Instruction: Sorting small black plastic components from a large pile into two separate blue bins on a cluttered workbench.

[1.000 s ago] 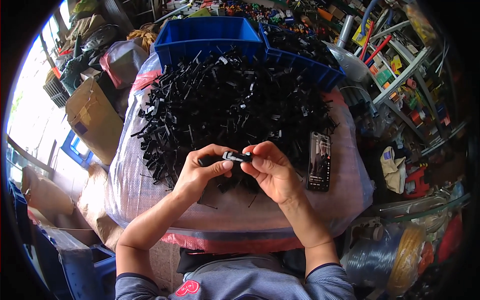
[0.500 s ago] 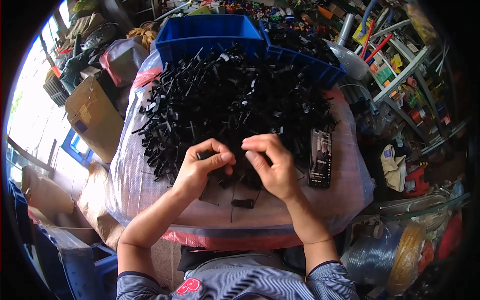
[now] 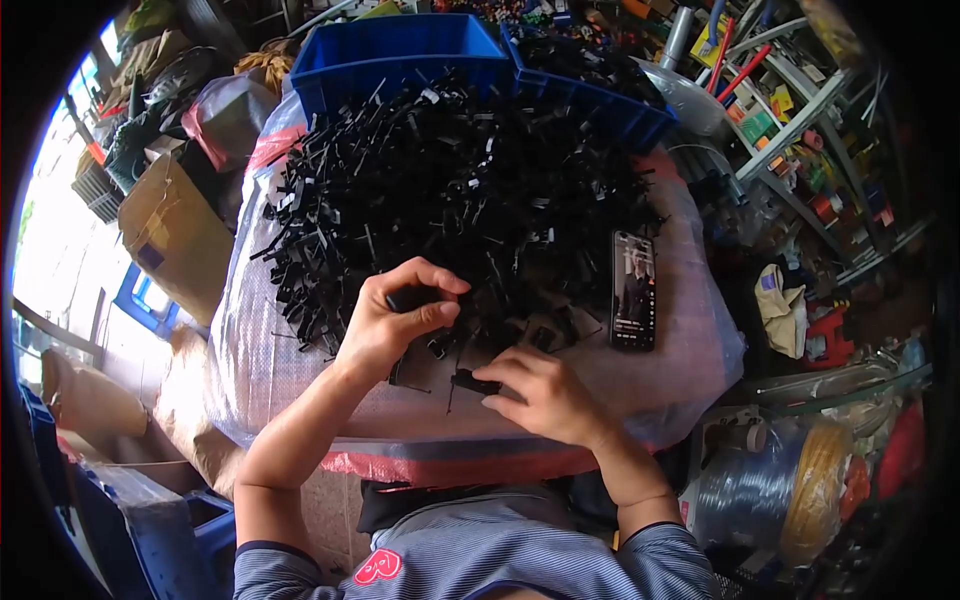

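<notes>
My left hand (image 3: 378,325) is curled at the near edge of a heap of black plastic parts (image 3: 430,190), holding a small dark plastic piece (image 3: 408,298) between thumb and fingers. Lower and to the right, my right hand (image 3: 550,398) has its thumb and fingertips around the right end of a small black plastic part (image 3: 468,381) lying on the pale woven sheet (image 3: 590,400). A thin black stem sticks out beside that part. The fingers partly cover both pieces, so their exact kind is unclear.
A blue bin (image 3: 400,70) stands behind the heap, and a second blue bin (image 3: 600,105) holding black parts is to its right. A phone (image 3: 632,290) with a lit screen lies right of the heap. Cardboard (image 3: 170,220) leans at the left; wrapped coils (image 3: 770,490) sit lower right.
My right hand has come down and nearer to me, from beside the left hand onto the black part on the sheet. The left hand keeps its piece. The whole view has shifted slightly.
</notes>
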### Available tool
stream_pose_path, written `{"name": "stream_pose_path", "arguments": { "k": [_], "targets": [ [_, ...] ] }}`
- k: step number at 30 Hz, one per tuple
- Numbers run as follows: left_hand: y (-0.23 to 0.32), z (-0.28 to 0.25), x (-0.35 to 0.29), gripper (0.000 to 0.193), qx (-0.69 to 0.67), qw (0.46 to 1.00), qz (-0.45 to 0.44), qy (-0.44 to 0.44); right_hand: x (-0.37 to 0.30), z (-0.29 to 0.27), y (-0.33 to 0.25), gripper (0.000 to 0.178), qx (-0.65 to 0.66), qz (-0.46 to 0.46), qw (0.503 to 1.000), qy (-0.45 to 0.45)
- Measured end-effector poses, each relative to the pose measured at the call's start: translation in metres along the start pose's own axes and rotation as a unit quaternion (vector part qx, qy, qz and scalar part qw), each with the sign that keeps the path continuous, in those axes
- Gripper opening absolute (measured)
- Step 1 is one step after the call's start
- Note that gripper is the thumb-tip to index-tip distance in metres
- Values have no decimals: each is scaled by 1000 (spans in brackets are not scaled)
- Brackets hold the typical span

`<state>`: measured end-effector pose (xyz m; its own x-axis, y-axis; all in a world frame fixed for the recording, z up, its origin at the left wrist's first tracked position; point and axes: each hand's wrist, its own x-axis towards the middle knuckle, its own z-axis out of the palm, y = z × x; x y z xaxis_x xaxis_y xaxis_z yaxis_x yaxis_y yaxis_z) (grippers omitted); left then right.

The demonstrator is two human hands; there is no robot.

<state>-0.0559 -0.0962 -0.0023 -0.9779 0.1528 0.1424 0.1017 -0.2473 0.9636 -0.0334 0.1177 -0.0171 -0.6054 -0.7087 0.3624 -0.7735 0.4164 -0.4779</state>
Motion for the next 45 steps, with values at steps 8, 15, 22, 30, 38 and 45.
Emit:
{"name": "stream_pose_path", "arguments": {
  "k": [8,15,22,30,38,45],
  "targets": [
    [-1,-2,-1,41,-56,998,-21,-16,44,-36,8,26,211,41,972,100],
    [-13,-4,1,36,-185,973,-119,-73,63,-5,24,19,219,-1,961,170],
    [-12,-2,0,18,-207,975,-78,-12,58,-12,33,19,292,16,944,154],
    [-6,7,-9,19,50,996,-35,67,53,-4,17,21,400,61,880,248],
    [-15,7,-7,16,120,987,77,67,53,-1,23,20,287,12,945,158],
    [-13,11,-15,26,359,870,332,70,51,-1,30,17,617,191,763,1]
  ]
}}
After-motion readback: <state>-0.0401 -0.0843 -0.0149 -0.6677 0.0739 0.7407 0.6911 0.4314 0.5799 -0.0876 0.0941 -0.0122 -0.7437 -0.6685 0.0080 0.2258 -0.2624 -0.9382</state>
